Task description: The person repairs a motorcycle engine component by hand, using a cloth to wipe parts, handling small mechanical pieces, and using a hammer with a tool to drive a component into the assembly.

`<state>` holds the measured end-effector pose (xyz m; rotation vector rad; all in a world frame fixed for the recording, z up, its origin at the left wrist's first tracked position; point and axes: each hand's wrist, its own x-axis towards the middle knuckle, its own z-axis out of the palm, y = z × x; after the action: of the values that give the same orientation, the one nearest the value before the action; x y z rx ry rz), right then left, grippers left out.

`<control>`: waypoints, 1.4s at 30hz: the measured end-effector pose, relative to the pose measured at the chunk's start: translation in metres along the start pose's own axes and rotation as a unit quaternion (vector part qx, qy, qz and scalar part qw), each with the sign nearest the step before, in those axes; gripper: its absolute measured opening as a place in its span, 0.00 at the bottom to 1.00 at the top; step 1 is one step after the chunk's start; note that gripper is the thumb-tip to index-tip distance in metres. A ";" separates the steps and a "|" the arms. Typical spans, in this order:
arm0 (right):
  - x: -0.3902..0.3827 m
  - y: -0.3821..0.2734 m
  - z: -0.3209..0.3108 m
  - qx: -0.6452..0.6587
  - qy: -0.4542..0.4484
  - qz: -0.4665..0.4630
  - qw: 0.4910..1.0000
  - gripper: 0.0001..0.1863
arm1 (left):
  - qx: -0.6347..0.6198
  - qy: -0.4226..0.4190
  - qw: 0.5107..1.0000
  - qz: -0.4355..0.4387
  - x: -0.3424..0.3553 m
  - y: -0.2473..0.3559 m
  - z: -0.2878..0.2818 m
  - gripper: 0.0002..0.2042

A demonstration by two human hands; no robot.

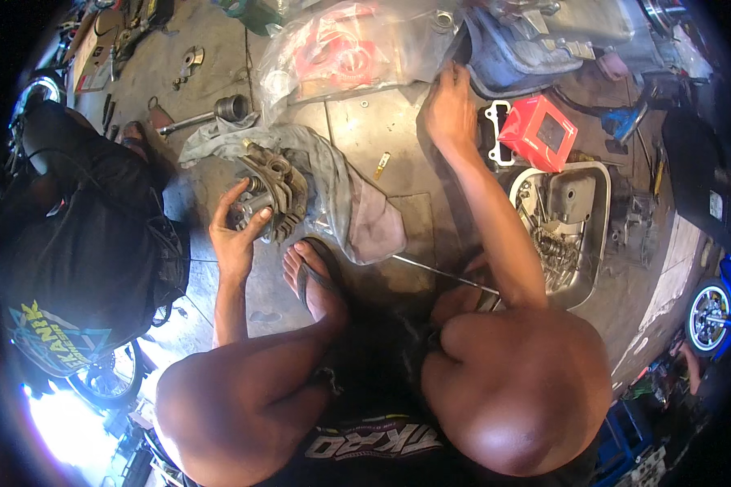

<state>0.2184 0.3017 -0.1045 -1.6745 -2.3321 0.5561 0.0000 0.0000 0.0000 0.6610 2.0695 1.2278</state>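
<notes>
My left hand (237, 223) grips a greasy metal engine part, like a cylinder head (276, 183), resting on a crumpled grey cloth (357, 219) just ahead of my left foot. My right hand (451, 109) reaches forward, its fingers curled at the edge of clear plastic bags (349, 49) and a dark item; what they hold, if anything, I cannot make out. Beside it lie a white gasket (492, 130) and a red box (528, 134). A steel tray (599, 235) of small metal parts sits right of my forearm. A thin rod (414, 264) extends from the cloth toward that forearm.
A person in black (89, 219) is close at my left. A metal tool (203, 114) and loose parts lie on the tiled floor (406, 203) ahead. Larger engine covers (528, 49) are at front right. Motorbike wheels show at both sides, including one (707, 318) at right.
</notes>
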 end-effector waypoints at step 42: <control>-0.087 0.005 -0.021 0.097 -0.041 -0.220 0.970 0.13 | 0.023 -0.005 0.999 0.042 0.008 0.001 -0.003 0.27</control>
<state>0.2595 0.2250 -0.0844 -1.0212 -2.5021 0.7376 -0.0074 0.0038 0.0005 0.7803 2.0871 1.2228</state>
